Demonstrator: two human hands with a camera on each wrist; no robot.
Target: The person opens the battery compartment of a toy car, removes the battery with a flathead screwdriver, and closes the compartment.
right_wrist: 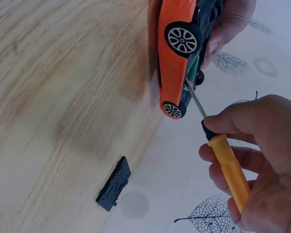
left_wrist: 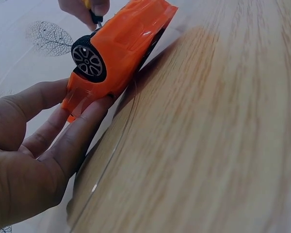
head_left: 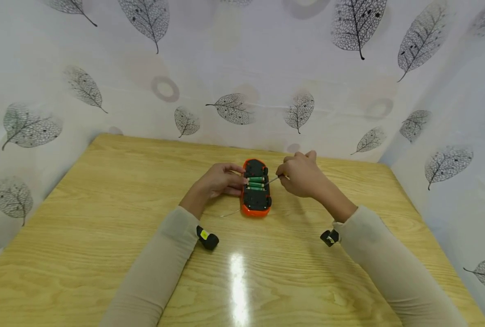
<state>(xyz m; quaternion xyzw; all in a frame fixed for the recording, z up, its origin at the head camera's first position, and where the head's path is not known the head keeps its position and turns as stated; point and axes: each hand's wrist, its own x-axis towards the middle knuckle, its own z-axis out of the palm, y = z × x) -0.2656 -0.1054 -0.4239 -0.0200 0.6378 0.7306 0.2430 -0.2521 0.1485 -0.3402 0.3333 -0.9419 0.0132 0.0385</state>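
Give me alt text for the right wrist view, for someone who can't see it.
A right hand grips a yellow-handled screwdriver, its tip at the dark underside of an orange toy car that the left hand holds. A black plastic piece lies near the edge of the wooden table, against a leaf-patterned backdrop.

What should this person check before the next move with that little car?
1. Toy car steadied by the left grip: ok.
2. Car's underside up, green batteries exposed: ok.
3. Screwdriver held in the right grip: ok.
4. Screwdriver tip actually touching a battery: cannot tell; it reaches their ends.
5. Loose black piece out of the way: ok, on the table, apart from the car.
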